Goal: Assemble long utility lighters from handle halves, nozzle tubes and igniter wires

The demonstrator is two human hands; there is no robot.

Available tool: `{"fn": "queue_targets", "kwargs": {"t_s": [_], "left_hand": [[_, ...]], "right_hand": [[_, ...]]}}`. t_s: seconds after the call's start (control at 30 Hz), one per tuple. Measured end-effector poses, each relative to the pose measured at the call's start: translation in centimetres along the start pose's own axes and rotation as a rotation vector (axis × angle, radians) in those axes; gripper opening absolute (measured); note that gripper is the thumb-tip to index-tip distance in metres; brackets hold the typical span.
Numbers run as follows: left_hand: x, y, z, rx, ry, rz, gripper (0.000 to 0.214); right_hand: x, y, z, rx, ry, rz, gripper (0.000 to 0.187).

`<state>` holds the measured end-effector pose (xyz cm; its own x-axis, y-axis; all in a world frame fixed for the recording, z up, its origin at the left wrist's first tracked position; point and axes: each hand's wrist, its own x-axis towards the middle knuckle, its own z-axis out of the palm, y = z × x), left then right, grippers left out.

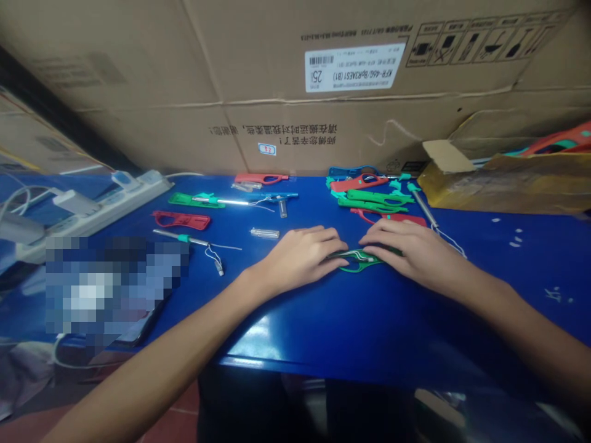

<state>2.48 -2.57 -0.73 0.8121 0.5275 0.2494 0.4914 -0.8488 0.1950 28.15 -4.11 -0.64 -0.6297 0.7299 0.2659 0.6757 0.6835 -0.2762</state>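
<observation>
A green lighter casing half (355,267) lies flat on the blue table between my hands, with thin white wires along it. My left hand (305,255) has its fingers closed on the left end. Curled over the right end is my right hand (406,246), its fingertips hiding part of the casing. Behind the right hand sit a red casing (406,219) and a pile of green casings (376,198). To the right stretches a metal tube (425,206) with a teal collar and wires. Left of my left hand rests a clear fuel tank (265,234).
A tall cardboard sheet (157,111) backs the table. An open carton (503,187) with red parts stands right. At left are a white power strip (92,215), a pixelated device (157,289), a red casing half (182,220), a wired metal tube (194,240) and a green half (178,199).
</observation>
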Motion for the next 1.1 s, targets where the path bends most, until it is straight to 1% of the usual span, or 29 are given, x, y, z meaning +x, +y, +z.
{"fn": "queue_targets", "kwargs": {"t_s": [0.1,0.33,0.57,0.67,0.8,0.87,1.0,1.1], "left_hand": [[-0.10,-0.12,-0.10,-0.011,-0.010,0.007,0.033],[-0.13,-0.13,-0.15,-0.049,-0.020,0.019,0.036],[0.01,-0.06,-0.22,-0.085,-0.033,0.015,0.036],[-0.02,-0.08,-0.39,-0.084,-0.034,0.012,0.033],[-0.16,-0.22,-0.75,-0.102,-0.044,-0.084,0.025],[-0.23,-0.34,-0.87,-0.099,-0.044,-0.103,0.022],[-0.23,-0.48,-0.85,-0.058,-0.043,-0.039,0.018],[-0.13,-0.46,-0.67,-0.033,-0.036,-0.021,0.019]], "right_hand": [[-0.05,0.30,-0.10,-0.018,-0.047,-0.042,0.026],[0.21,0.13,-0.08,-0.053,-0.051,-0.072,0.026],[0.16,0.00,0.04,-0.055,-0.007,-0.048,0.022],[0.15,0.04,0.09,-0.044,-0.008,-0.036,0.021],[0.10,0.14,0.06,-0.025,-0.022,-0.035,0.022],[0.05,0.17,0.00,-0.009,-0.020,-0.033,0.023],[-0.02,0.18,-0.13,0.030,-0.008,-0.037,0.026],[-0.04,0.21,-0.14,0.048,-0.012,-0.049,0.027]]}}
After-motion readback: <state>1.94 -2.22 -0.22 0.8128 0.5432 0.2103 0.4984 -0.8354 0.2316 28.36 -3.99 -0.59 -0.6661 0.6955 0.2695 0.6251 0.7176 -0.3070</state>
